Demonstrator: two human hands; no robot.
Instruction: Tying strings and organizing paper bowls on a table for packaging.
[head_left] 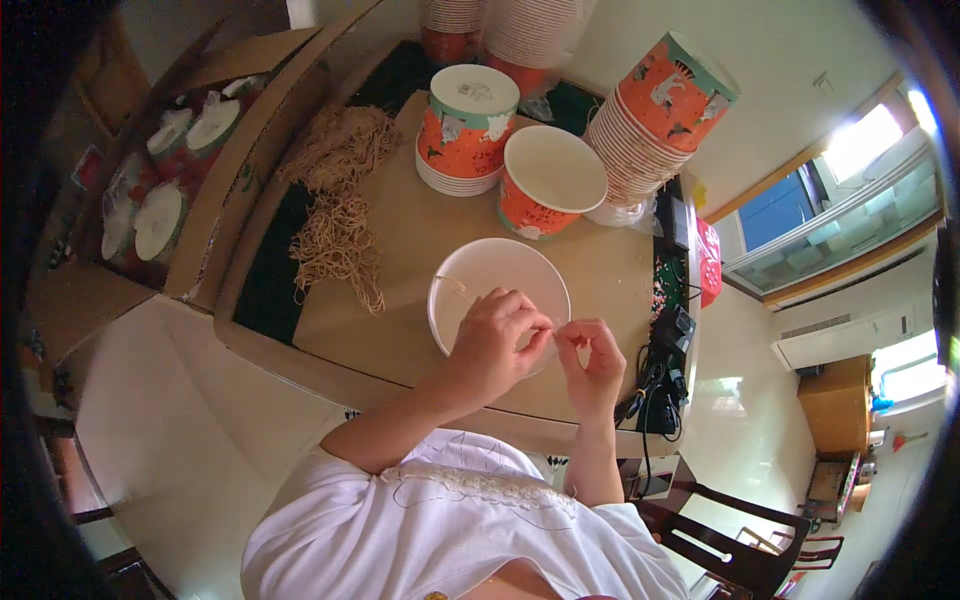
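My left hand [490,345] and my right hand [592,365] meet over the near right part of a round white tub [525,265]. Thumb and fingers are pinched together on both, the tips almost touching; whatever they pinch is too small to make out. A short tan strand [452,284] shows against the tub's inner left wall, beside my left hand. Behind the tub stands an open orange paper bucket [545,215] with a white inside. Left of that, several nested orange-and-green buckets [465,140] are stacked upside down.
Tangled tan twine [340,160] lies on the table's left side. A tall stack of paper buckets [650,125] leans at the back right. Black cables and adapters [660,375] line the right edge. An open cardboard box [235,150] with wrapped tubs stands at left.
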